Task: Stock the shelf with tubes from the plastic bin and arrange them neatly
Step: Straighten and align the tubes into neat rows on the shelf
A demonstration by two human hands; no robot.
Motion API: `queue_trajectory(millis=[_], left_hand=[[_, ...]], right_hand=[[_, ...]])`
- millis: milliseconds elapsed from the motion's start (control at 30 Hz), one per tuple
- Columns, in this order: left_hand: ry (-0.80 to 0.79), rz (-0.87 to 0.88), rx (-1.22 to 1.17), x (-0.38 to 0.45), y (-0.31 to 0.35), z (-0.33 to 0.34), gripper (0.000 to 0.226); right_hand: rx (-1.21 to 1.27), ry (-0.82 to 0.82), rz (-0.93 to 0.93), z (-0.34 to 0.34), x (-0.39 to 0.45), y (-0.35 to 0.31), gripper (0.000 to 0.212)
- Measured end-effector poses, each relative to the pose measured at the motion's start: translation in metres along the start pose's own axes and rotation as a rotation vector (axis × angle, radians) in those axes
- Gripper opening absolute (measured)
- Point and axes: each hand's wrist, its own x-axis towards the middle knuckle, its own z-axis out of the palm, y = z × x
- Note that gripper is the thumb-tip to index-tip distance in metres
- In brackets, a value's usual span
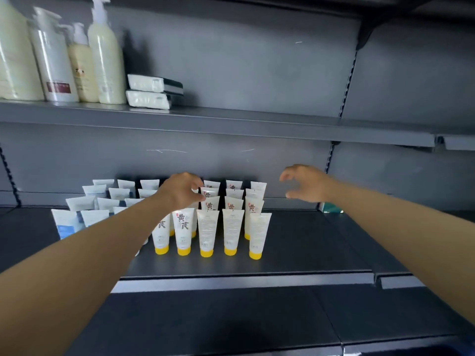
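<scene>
Grey metal shelf: the lower board, dark and matte; I see the tubes standing on its left and middle part.
Yellow-capped tubes: white, cap down, set in rows running front to back; some of the front row show brown characters, others turn their printed backs to me.
Blue-printed tubes: white, standing just left of the yellow-capped block, partly hidden behind my left forearm.
Left hand: reached over the yellow-capped rows; fingers curled down at the crimped top of a tube in a rear row; I cannot tell whether they grip it or only touch it.
Right hand: raised above the shelf, right of the tubes and apart from them; fingers bent like a claw, thumb spread below, holding nothing.
Upper shelf: grey; pump bottles stand at its left end; two white packets lie stacked just beside them.
Teal object: at the back wall under my right wrist; too hidden to identify.
</scene>
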Motion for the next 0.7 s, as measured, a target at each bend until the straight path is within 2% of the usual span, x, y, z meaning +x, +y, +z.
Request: queue_trajectory(millis=[267, 467, 700], left_hand=[[-0.019, -0.026, -0.008, 0.047, 0.013, 0.03, 0.036], [-0.036, -0.022, -0.013, 0.071, 0.019, 0.065, 0.038], [-0.051, -0.027, 0.049, 0.09, 0.018, 0.073, 0.039]], right_hand=[[0.066, -0.029, 0.056, 0.032, 0.027, 0.031, 0.038], [0.122, -0.077, 0.017, 0.065, 0.055, 0.043, 0.044], [0.136, -0.069, 0.01, 0.071, 0.082, 0.059, 0.041]])
